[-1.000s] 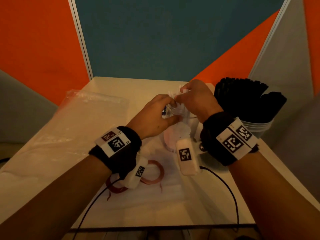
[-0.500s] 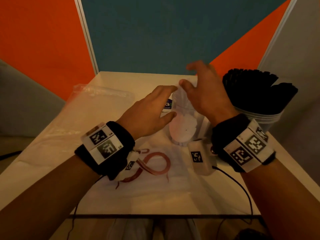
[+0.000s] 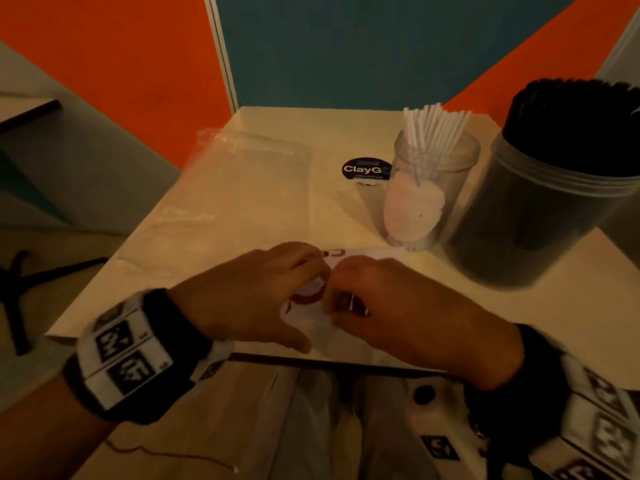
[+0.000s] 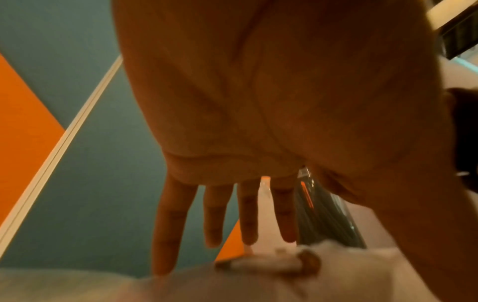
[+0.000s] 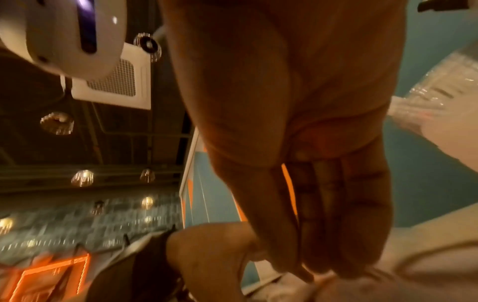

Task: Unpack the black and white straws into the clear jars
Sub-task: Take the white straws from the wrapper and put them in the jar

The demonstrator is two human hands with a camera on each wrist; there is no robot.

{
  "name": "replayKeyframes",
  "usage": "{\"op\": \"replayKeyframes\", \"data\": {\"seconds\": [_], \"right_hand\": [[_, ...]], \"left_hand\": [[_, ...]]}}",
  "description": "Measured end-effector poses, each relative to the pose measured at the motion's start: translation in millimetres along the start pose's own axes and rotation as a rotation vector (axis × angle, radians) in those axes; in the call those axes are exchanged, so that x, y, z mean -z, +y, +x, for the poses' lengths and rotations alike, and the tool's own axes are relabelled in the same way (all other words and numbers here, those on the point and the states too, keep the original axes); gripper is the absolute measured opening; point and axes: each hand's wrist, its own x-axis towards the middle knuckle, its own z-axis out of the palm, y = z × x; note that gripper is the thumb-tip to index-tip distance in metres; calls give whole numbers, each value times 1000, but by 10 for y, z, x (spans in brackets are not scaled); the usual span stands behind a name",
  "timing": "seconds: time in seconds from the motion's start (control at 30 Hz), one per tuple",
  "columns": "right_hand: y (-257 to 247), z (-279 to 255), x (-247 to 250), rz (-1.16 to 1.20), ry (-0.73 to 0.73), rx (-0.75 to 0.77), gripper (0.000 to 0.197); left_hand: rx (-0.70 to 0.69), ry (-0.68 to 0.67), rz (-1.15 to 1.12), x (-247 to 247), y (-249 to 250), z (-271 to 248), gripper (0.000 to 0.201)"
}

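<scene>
We had both hands low at the near edge of the table (image 3: pixel 346 133), over a flat plastic bag (image 3: pixel 311 317) printed with a red loop. The left hand (image 3: pixel 249 296) lay spread, fingers (image 4: pixel 165 224) straight and fingertips on the plastic — in our judgement to pin the bag flat. The right hand (image 3: pixel 408 313) had its fingers (image 5: pixel 323 214) curled down onto the same bag; whether they pinched it we could not tell.

The white straws (image 3: pixel 434 128) stood in the smaller clear jar (image 3: pixel 460 157), long axes near upright, tops fanning outward, with crumpled white wrapping low inside. Just beside it to the right, the larger clear jar (image 3: pixel 540 216) was packed with black straws (image 3: pixel 575 116), also on end, tips up. A second empty clear bag (image 3: pixel 249 181) lay far left — so the unpacking looked nearly done to us.
</scene>
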Motion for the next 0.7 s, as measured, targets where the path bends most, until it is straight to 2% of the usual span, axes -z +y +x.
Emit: {"op": "replayKeyframes", "data": {"seconds": [0.07,0.1,0.13,0.23,0.27,0.37,0.57,0.7], "right_hand": [[16,7,-172,-41,-105,-4,23],[25,-1,-241,-67,-129,2,26],[30,-8,-302,-83,-141,13,29],[15,-3,-432,-85,-157,29,33],[-1,20,-461,-85,-144,33,32],[-78,127,-507,-103,-54,66,29],[-148,257,-414,-242,102,58,50],[-112,314,-486,-304,123,-4,49]], "left_hand": [[-10,25,-23,-141,-85,3,95],[-17,44,-45,-182,-129,4,93],[-23,54,-71,-202,-173,4,87],[-26,26,-138,-147,-228,8,51],[-7,4,-156,-100,-223,16,45],[12,5,-199,-5,-201,64,48],[38,43,-361,50,-202,65,21],[59,99,-385,100,-214,79,29]]}}
